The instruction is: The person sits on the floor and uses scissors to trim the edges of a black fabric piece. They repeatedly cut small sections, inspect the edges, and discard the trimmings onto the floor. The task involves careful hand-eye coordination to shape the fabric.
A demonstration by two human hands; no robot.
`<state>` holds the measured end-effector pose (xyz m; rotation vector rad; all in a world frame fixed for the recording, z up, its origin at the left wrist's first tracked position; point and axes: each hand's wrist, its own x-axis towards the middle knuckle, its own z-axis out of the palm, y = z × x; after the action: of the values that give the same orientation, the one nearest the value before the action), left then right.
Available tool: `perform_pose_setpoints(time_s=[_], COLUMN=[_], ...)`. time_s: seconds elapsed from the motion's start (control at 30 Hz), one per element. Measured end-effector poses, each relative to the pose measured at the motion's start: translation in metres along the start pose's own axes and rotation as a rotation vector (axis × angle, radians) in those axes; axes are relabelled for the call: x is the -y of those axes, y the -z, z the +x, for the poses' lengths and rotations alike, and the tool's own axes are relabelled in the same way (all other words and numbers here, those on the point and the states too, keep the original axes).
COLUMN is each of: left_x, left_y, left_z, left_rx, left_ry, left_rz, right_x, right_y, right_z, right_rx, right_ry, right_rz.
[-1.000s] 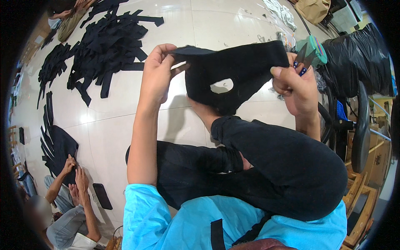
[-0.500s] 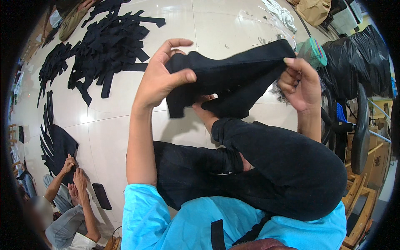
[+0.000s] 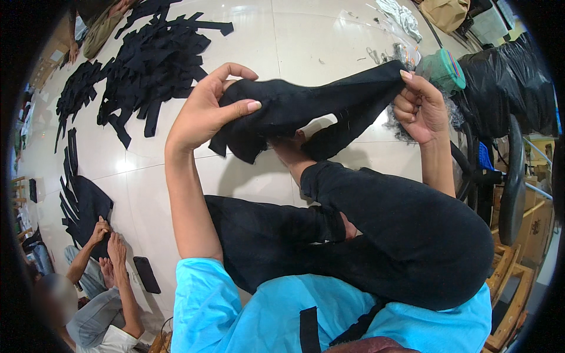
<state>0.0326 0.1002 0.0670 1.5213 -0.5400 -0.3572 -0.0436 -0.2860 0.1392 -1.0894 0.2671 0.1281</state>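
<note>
A piece of black cloth [image 3: 294, 97] is stretched between my two hands above my lower legs and the tiled floor. My left hand [image 3: 215, 106] grips its left end, thumb in front and fingers curled over the top edge. Loose flaps hang down below that hand. At the other end, my right hand [image 3: 421, 106] pinches the cloth's upper corner between thumb and forefinger, its other fingers folded in. A gap shows between the taut upper part and a lower strip that sags toward my foot.
A large heap of black cloth strips [image 3: 150, 67] lies on the floor at far left, beside a smaller heap [image 3: 76, 88]. At left a person's hands [image 3: 109, 238] touch dark cloth near a phone [image 3: 146, 275]. Black plastic bags [image 3: 500, 88] and a green container [image 3: 441, 70] stand right.
My left hand has moved a little left and down, and the cloth's left end went with it. The cloth is drawn out longer, and the gap in it shows wider.
</note>
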Motion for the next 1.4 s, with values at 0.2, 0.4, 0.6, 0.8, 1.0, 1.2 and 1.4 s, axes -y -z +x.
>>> perform_pose_setpoints(time_s=[0.2, 0.4, 0.6, 0.8, 1.0, 1.2, 1.4], left_x=[0.003, 0.019, 0.024, 0.027, 0.021, 0.02, 0.023], left_y=[0.007, 0.02, -0.003, 0.011, 0.049, 0.052, 0.009], left_z=[-0.004, 0.002, 0.011, 0.008, -0.017, -0.02, 0.007], left_rx=[-0.036, -0.161, -0.524, -0.274, 0.068, -0.04, -0.463], left_ry=[0.072, 0.243, -0.096, 0.046, 0.137, 0.129, 0.093], left_rz=[0.098, 0.406, 0.527, -0.146, 0.126, 0.137, -0.319], right_x=[-0.013, -0.014, -0.025, -0.031, -0.024, -0.03, -0.041], right_y=[0.001, -0.006, -0.015, -0.009, 0.03, 0.027, 0.008], right_z=[0.011, 0.004, -0.002, 0.005, 0.021, 0.015, 0.012], right_rx=[0.0, 0.026, 0.016, -0.026, 0.098, 0.07, 0.114], right_ry=[-0.038, 0.031, 0.112, 0.054, -0.144, -0.131, -0.06], right_rz=[-0.019, -0.121, -0.222, -0.14, 0.078, -0.028, -0.234])
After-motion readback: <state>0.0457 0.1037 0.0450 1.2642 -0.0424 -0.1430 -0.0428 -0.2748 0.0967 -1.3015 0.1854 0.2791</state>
